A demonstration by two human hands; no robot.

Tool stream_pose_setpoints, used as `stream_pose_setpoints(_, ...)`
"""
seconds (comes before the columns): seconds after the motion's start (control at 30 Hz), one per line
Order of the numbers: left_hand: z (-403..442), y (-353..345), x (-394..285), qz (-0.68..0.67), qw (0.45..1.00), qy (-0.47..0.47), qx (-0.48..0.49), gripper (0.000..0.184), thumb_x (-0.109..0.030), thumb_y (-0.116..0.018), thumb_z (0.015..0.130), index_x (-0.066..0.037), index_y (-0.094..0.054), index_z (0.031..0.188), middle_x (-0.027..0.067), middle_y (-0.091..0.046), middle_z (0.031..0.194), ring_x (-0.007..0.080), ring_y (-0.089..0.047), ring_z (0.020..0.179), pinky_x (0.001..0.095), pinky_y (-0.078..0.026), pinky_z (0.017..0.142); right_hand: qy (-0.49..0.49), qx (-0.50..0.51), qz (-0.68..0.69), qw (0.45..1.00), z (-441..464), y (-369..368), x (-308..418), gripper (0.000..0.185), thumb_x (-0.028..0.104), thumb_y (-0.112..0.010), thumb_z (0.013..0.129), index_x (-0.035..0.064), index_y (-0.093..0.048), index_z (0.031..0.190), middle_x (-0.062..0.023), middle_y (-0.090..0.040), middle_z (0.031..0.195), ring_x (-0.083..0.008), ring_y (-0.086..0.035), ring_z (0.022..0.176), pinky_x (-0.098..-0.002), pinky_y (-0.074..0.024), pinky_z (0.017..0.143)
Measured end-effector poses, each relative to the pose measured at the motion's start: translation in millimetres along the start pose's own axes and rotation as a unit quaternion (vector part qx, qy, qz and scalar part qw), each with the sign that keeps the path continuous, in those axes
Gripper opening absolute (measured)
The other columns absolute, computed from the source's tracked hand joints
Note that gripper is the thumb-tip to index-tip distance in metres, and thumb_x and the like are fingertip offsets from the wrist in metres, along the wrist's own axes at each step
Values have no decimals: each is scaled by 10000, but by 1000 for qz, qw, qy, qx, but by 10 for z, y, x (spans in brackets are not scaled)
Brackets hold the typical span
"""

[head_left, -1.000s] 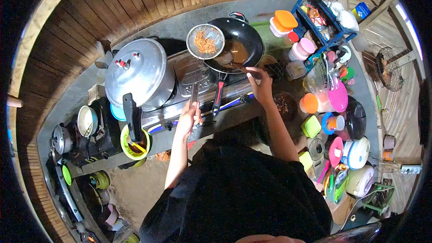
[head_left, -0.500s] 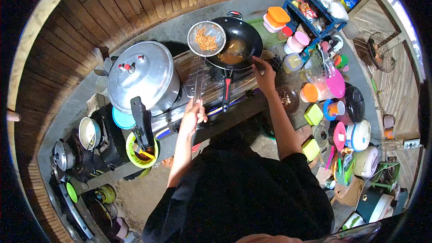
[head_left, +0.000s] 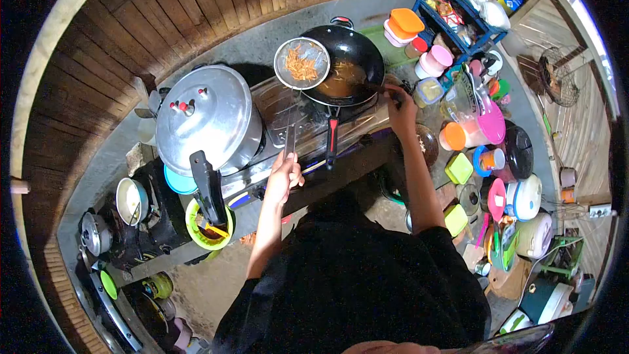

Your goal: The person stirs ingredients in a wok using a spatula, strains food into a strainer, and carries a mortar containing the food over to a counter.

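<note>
My left hand (head_left: 283,180) is closed around the long metal handle of a strainer (head_left: 320,50), whose round mesh bowl overlaps the left rim of the wok. Thin golden-brown fried strips (head_left: 301,65) lie in the mesh. The black wok (head_left: 368,52) sits on the stove and holds brown oil (head_left: 342,77) with a few strips in it. At the wok's right rim, my right hand (head_left: 401,106) grips a dark utensil that reaches into the oil; its working end is hard to make out. The wok's black-and-red handle (head_left: 332,141) points toward me, untouched.
Left of the wok stands a big lidded pressure cooker (head_left: 203,118), its black handle jutting toward me. A lime-green bin (head_left: 196,235) is below it. On the right are many plastic containers, a pink lid (head_left: 490,122) and a blue rack (head_left: 426,0).
My right hand has shifted slightly right, and the utensil now lies lower across the wok's right rim. The strainer stays nearly in place over the left rim.
</note>
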State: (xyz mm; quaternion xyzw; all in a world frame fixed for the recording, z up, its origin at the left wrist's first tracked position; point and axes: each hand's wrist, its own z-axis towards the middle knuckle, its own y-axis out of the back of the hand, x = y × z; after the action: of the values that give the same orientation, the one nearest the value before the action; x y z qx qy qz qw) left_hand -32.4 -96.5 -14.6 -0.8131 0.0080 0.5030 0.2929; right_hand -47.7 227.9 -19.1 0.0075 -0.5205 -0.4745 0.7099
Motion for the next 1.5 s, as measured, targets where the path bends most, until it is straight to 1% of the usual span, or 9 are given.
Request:
stream_pose_setpoints(0.1, 22, -68, -24, -3, 1000, -2, -26, 134, -224, -370, 941, -115, -403, 872, -52, -287, 486, 61, -243, 357, 241, -352, 411, 53, 12, 29, 998, 128, -178, -55, 198, 89, -599, 818, 53, -615, 1012, -90, -629, 864, -118, -553, 742, -270, -443, 694)
stream_pose_setpoints(0.27, 64, -156, 1, -11, 998, -14, -61, 149, -244, -376, 942, -112, -408, 879, -54, -291, 473, 67, -242, 351, 245, -331, 396, -29, 103, 68, 992, 177, 54, 121, 183, 92, -597, 813, 46, -621, 989, -116, -636, 874, -177, -597, 845, -285, -445, 747)
stream_pose_setpoints(0.33, 79, -229, 4, -10, 997, -21, -71, 153, -242, -394, 937, -97, -421, 898, -49, -304, 472, 71, -251, 353, 250, -333, 405, 21, 82, 38, 996, 186, 202, 10, 208, 195, -629, 779, 113, -620, 970, -95, -621, 941, -275, -566, 868, -375, -397, 782)
stream_pose_setpoints(0.43, 110, -381, -8, -8, 995, -35, -92, 158, -237, -408, 932, -82, -434, 912, -45, -308, 470, 78, -262, 356, 251, -329, 416, 28, 89, -14, 996, 278, 381, -68, 213, 220, -621, 787, 125, -616, 977, -89, -608, 960, -273, -542, 907, -396, -353, 826)
stream_pose_setpoints(0.47, 130, -420, 2, -7, 995, -40, -91, 154, -239, -396, 935, -92, -422, 898, -46, -301, 468, 75, -259, 352, 248, -333, 406, 46, 68, -47, 996, 324, 391, -66, 179, 132, -593, 804, 33, -621, 951, -165, -617, 876, -321, -583, 835, -356, -427, 782)
stream_pose_setpoints(0.57, 171, -540, 36, 2, 993, -50, -106, 151, -237, -381, 940, -101, -410, 880, -44, -296, 470, 72, -257, 351, 242, -329, 393, 71, 53, -35, 995, 427, 300, -184, 227, 226, -602, 797, 128, -609, 1001, -86, -601, 954, -278, -535, 915, -387, -344, 823)
stream_pose_setpoints(0.9, 110, -817, 184, -23, 983, -43, -175, 173, -241, -370, 944, -96, -411, 859, -39, -282, 486, 80, -265, 377, 248, -321, 417, 91, 231, 115, 962, 684, 519, -272, 191, 157, -584, 797, 119, -613, 982, -100, -613, 971, -280, -537, 929, -366, -332, 850)
stream_pose_setpoints(1.07, 106, -866, 187, -18, 978, -40, -205, 174, -245, -383, 941, -97, -414, 854, -47, -291, 487, 76, -278, 375, 245, -336, 422, 132, 148, 48, 979, 748, 589, -291, 193, 175, -585, 794, 127, -608, 980, -64, -591, 882, -261, -511, 883, -365, -325, 819)
stream_pose_setpoints(1.5, 200, -956, 177, -10, 982, -28, -187, 146, -232, -391, 934, -101, -420, 878, -46, -294, 491, 82, -277, 382, 252, -327, 425, 117, 210, 86, 967, 703, 581, -368, 177, 175, -597, 778, 114, -618, 943, -71, -617, 915, -261, -522, 886, -374, -324, 842)
